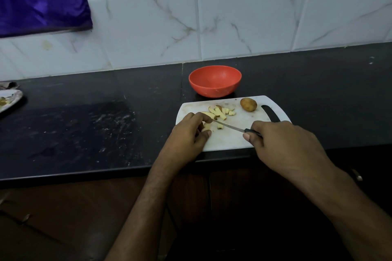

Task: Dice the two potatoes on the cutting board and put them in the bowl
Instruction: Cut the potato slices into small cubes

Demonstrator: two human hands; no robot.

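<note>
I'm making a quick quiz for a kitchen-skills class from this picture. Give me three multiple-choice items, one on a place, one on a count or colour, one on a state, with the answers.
1. Where does the bowl stand?
A. On the cutting board
B. On the counter behind the cutting board
C. On the plate at the left edge

2. How many potatoes are uncut?
A. None
B. One
C. Two

3. What is the state of the bowl?
A. Empty
B. Half full of potato pieces
C. Turned upside down

Answers:
1 B: the red bowl sits on the black counter just beyond the white cutting board.
2 B: one whole potato lies near the board's handle slot, while the cut pieces lie by the left hand, and the right hand holds the knife.
3 A: its inside shows bare red.
</note>
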